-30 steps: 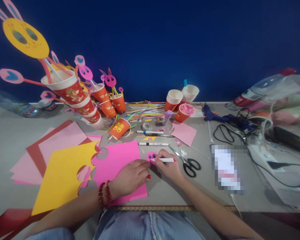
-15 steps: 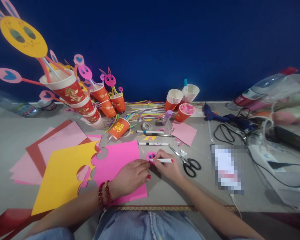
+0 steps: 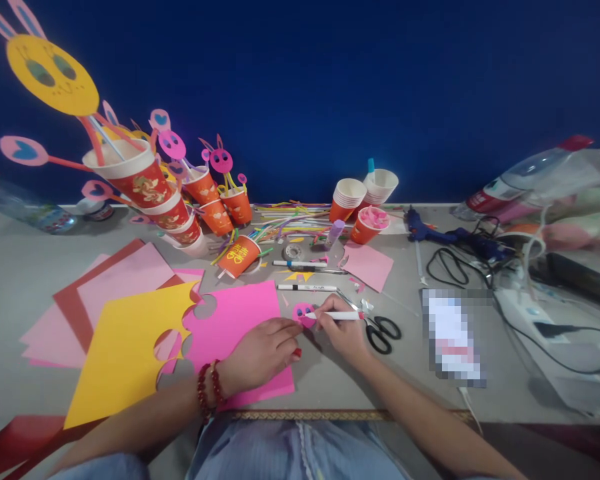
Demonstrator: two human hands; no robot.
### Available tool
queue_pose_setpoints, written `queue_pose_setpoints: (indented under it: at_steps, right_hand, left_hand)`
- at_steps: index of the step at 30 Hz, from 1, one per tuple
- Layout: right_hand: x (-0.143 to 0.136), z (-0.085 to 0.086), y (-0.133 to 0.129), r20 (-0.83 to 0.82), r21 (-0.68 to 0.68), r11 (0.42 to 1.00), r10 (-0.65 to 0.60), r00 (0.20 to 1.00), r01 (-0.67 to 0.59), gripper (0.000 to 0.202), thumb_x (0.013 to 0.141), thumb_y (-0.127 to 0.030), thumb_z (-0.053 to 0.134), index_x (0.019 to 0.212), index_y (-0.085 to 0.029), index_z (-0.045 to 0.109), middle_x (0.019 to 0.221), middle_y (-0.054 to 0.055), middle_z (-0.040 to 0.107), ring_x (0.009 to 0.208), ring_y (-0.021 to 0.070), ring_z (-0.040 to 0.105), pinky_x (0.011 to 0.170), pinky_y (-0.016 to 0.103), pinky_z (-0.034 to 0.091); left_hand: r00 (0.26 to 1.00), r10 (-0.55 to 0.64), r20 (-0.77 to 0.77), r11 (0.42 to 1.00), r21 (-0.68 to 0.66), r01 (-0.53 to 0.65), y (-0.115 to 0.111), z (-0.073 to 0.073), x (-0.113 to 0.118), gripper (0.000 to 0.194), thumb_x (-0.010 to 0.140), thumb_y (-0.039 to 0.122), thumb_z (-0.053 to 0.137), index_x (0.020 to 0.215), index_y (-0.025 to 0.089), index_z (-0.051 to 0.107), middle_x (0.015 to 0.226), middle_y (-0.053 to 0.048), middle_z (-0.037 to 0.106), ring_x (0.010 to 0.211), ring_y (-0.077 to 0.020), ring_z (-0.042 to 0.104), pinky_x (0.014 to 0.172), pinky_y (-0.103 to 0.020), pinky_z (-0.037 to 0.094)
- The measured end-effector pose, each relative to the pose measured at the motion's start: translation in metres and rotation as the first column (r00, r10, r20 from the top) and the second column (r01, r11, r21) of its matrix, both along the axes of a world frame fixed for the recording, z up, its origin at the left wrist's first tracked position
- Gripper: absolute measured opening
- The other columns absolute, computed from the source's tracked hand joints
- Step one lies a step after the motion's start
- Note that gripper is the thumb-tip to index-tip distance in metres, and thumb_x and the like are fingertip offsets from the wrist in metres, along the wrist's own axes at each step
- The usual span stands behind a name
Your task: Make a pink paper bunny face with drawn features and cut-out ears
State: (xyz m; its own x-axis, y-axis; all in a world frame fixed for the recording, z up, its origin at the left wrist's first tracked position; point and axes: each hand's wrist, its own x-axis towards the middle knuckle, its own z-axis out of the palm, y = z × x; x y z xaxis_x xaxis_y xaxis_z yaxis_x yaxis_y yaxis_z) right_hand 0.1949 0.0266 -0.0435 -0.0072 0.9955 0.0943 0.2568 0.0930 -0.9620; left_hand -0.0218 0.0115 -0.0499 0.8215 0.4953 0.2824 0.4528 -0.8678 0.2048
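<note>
A small round pink paper face with dark eyes lies on the grey table. My right hand grips a white marker with a red end, its tip at the right side of the face. My left hand lies flat, fingers stretched out, on the bright pink sheet; its fingertips reach the lower edge of the face. Round holes are cut along that sheet's left edge and in the yellow sheet beside it. Black-handled scissors lie just right of my right hand.
Paper cups with paper bunny figures stand at the back left. Behind my hands lie markers, pipe cleaners and a tipped orange cup. Glue guns, cables and a pixelated object are on the right.
The marker has swung to a flatter angle, its rear end shifting right and up, and its tip has moved slightly up and right. My left hand stays in place.
</note>
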Motion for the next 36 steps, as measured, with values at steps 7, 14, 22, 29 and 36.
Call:
queue_pose_setpoints:
  at_steps: [7, 14, 22, 29, 36]
  right_hand:
    - [0.01, 0.011, 0.0, -0.23, -0.019, 0.998, -0.055, 0.972, 0.052, 0.013, 0.087, -0.032, 0.062, 0.078, -0.025, 0.054, 0.058, -0.003, 0.061, 0.049, 0.0151, 0.052, 0.05, 0.029, 0.041]
    - [0.02, 0.032, -0.023, -0.265, 0.012, 1.0, -0.003, 0.964, 0.006, 0.024, 0.085, -0.038, 0.069, 0.073, -0.023, 0.055, 0.051, -0.004, 0.054, 0.042, 0.013, 0.048, 0.044, 0.026, 0.036]
    - [0.003, 0.036, -0.041, -0.35, 0.031, 0.992, 0.122, 0.929, -0.118, 0.026, 0.09, -0.041, 0.066, 0.076, -0.021, 0.058, 0.056, -0.004, 0.055, 0.046, 0.0116, 0.052, 0.046, 0.023, 0.037]
    - [-0.005, 0.038, -0.047, -0.255, 0.062, 0.983, 0.181, 0.95, -0.171, 0.032, 0.096, -0.042, 0.057, 0.072, -0.021, 0.06, 0.061, -0.001, 0.059, 0.052, 0.0132, 0.052, 0.051, 0.025, 0.039]
    - [-0.003, 0.031, -0.057, 0.01, 0.309, 0.941, 0.141, 0.99, -0.137, 0.05, 0.102, -0.042, 0.037, 0.056, -0.023, 0.045, 0.051, -0.001, 0.045, 0.05, 0.0157, 0.044, 0.054, 0.031, 0.034]
  left_hand:
    - [0.997, 0.001, 0.074, 0.997, -0.079, 0.005, 0.0, 0.007, -0.001, 0.019, 0.102, 0.027, 0.05, 0.099, 0.015, 0.064, 0.125, -0.01, 0.069, 0.121, -0.0236, 0.061, 0.103, -0.039, 0.051]
    - [0.957, 0.125, 0.261, 0.914, -0.407, -0.009, 0.002, 0.032, -0.001, 0.021, 0.105, 0.027, 0.043, 0.113, 0.019, 0.061, 0.116, -0.008, 0.07, 0.121, -0.0207, 0.059, 0.105, -0.037, 0.049]
    - [0.897, 0.23, 0.377, 0.743, -0.663, 0.088, 0.001, 0.055, 0.004, 0.023, 0.106, 0.032, 0.042, 0.106, 0.02, 0.062, 0.111, -0.008, 0.069, 0.111, -0.0202, 0.06, 0.099, -0.034, 0.048]
    - [0.955, 0.175, 0.241, 0.77, -0.638, 0.02, -0.007, 0.062, 0.011, 0.039, 0.107, 0.043, 0.03, 0.097, 0.018, 0.059, 0.094, -0.007, 0.066, 0.087, -0.019, 0.06, 0.079, -0.029, 0.047]
    - [0.993, 0.072, 0.096, 0.778, -0.628, 0.004, -0.028, 0.067, 0.025, 0.046, 0.107, 0.047, 0.018, 0.088, 0.02, 0.051, 0.08, -0.003, 0.062, 0.068, -0.0165, 0.056, 0.062, -0.026, 0.038]
